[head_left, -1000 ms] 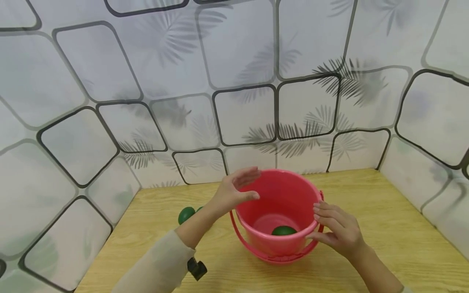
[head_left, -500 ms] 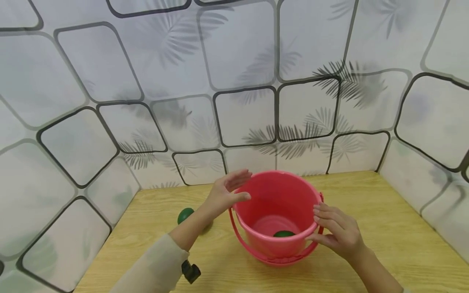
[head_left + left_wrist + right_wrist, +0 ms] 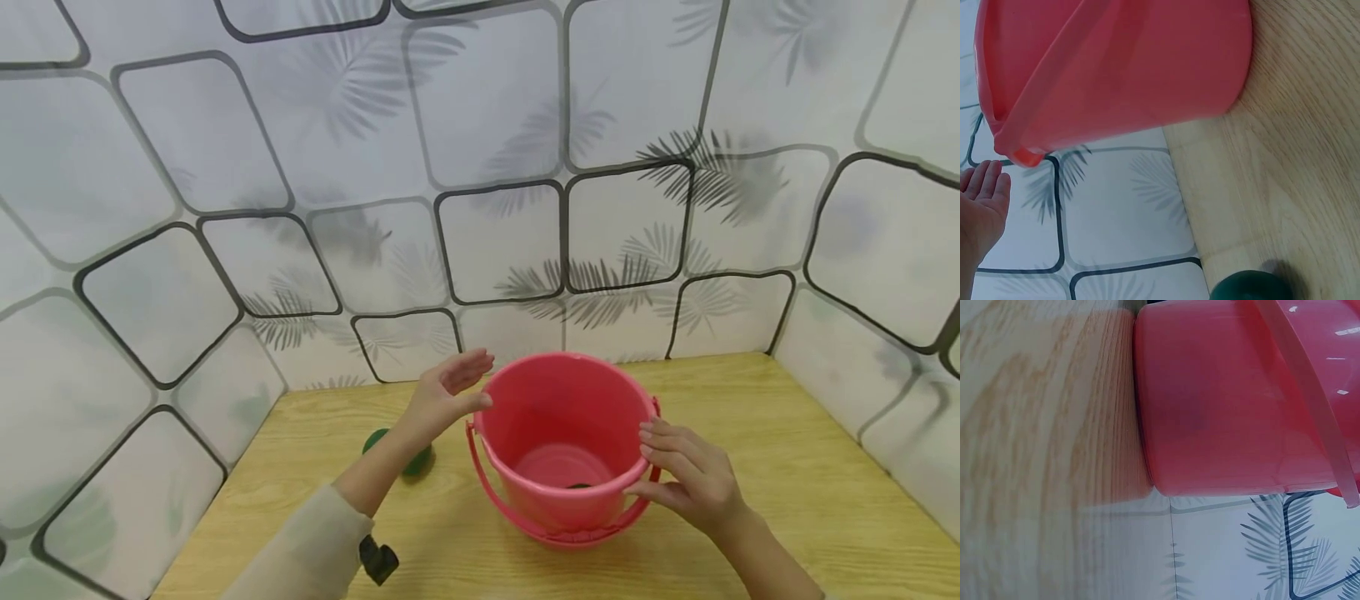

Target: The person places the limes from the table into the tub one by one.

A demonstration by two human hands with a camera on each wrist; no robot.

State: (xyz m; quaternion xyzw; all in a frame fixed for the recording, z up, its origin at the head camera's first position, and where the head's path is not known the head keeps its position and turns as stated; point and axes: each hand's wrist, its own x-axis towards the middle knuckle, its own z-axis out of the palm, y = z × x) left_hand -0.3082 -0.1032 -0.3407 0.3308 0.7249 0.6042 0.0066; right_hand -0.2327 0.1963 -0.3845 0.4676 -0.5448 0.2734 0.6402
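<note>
A pink bucket (image 3: 573, 417) stands on the wooden table with its handle (image 3: 517, 512) hanging down in front. Just over its near rim shows a sliver of a dark green thing (image 3: 579, 486) inside; its kind is hidden. My right hand (image 3: 690, 475) holds the bucket's right rim, thumb towards the front. To the left of the rim, my left hand (image 3: 447, 398) is held up with fingers extended and nothing in it, apart from the bucket. Beyond my left forearm lie a rounded green thing (image 3: 375, 438) and another green one (image 3: 418, 462), partly covered by the arm.
Pale wall covering (image 3: 495, 242) with dark outlines and leaf prints encloses the table (image 3: 787, 467) at the back and both sides. A small black device (image 3: 377, 560) hangs at my left wrist.
My left hand has drawn away to the left from the bucket's rim. Less of the green thing inside the bucket shows now. The right hand keeps its hold.
</note>
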